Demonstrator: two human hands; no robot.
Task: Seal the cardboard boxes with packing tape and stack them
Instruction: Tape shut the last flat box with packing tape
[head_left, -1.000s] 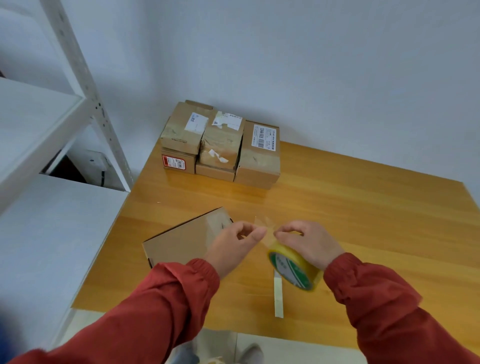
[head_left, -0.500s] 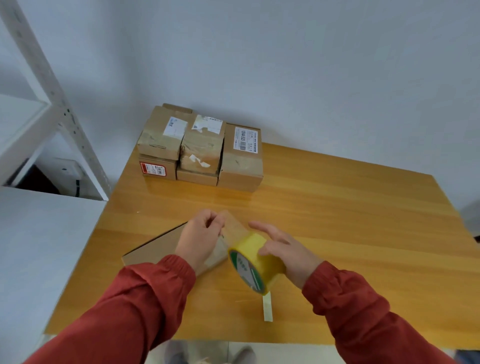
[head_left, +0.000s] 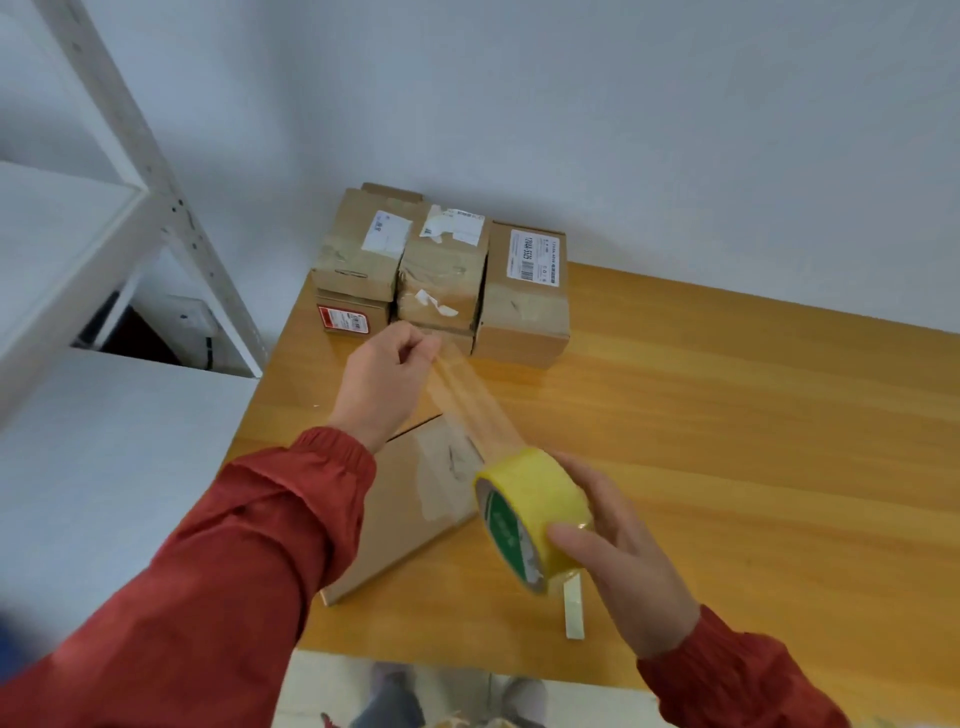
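Because the left grip (head_left: 387, 384) pinches only the free end of the tape strip (head_left: 467, 402) between thumb and curled fingers, the film hangs taut in the air. It is thin, clear and glossy, and likely to fold onto itself or cling to skin if it slackens, so the very edge is the sensible place to hold it. The right grip (head_left: 621, 564) wraps the tape roll (head_left: 535, 514), thumb on the yellow outer band and fingers behind. The roll is a stiff, light hoop with a green-printed core, and I judge it is best held across its width so that it can turn as the film pays out.

Under the stretched strip, at the desk's near left corner, lies the flat cardboard box (head_left: 410, 509). It is matte brown with sharp edges and a patch of shiny old tape on top. It looks light and fairly rigid, though it probably dents under hard pressing, so smoothing the film with flat fingers would suit it.

The desk (head_left: 753, 441) is smooth varnished wood, and a pale paper strip (head_left: 573, 610) lies near its front edge. At the far corner sits a stack of sealed boxes (head_left: 441, 280), creased, labelled and wrapped in wrinkled tape. A white metal shelf (head_left: 156, 171) stands to the left.
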